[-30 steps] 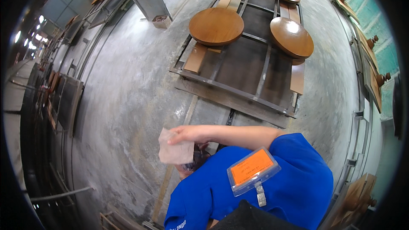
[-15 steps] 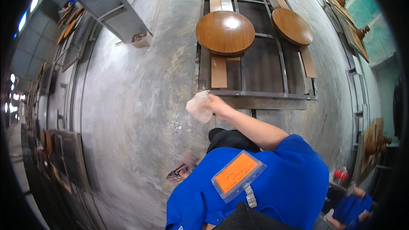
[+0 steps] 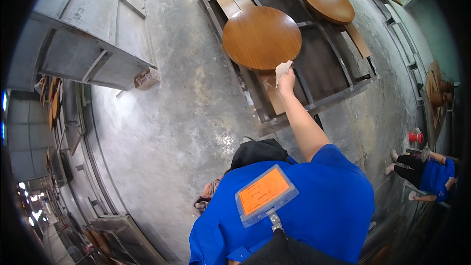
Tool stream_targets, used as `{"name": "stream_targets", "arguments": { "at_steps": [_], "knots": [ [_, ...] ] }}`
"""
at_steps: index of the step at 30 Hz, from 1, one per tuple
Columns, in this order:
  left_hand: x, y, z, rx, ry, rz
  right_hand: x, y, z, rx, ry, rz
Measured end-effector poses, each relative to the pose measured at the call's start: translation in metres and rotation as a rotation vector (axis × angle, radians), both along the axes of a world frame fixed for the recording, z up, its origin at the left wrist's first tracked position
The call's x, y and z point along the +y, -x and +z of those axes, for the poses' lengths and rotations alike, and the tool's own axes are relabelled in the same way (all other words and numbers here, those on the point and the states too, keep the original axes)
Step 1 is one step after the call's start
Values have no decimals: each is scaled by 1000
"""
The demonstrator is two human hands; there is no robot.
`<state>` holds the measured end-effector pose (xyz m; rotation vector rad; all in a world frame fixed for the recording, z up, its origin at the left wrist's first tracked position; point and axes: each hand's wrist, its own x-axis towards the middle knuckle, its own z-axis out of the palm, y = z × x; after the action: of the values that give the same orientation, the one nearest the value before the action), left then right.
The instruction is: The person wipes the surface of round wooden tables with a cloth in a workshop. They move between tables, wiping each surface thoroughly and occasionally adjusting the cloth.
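My right hand is stretched forward, its fingers closed round a pale cloth. The cloth overlaps the near edge of a round, brown wooden tabletop; whether it presses on the wood I cannot tell. Lower down, beside my blue shirt, my left hand shows only in part, closed on a crumpled, patterned cloth. The tabletop rests on boards laid across a dark metal frame.
A second round tabletop lies farther right on the frame. A small box stands on the concrete floor at left, by a grey metal structure. At far right are a person in blue and a red container.
My right hand has moved forward and right with the pale cloth, from before the frame's near edge to the tabletop's rim. The view has turned, and the frame now looks slanted.
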<state>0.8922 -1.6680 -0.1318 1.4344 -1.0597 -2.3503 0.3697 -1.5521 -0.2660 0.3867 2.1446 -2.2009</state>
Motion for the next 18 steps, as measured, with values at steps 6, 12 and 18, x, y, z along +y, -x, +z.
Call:
{"name": "stream_targets", "arguments": {
  "at_steps": [6, 12, 18],
  "knots": [
    [-149, 13, 6, -37, 18, -122, -57, 25, 27, 111, -424, -353],
    [-281, 56, -3, -31, 32, -327, -110, 35, 34, -7, -790, -545],
    [-398, 140, -1, -40, 83, -554, -172, 67, -19, -266, -983, -400]
  ]
}}
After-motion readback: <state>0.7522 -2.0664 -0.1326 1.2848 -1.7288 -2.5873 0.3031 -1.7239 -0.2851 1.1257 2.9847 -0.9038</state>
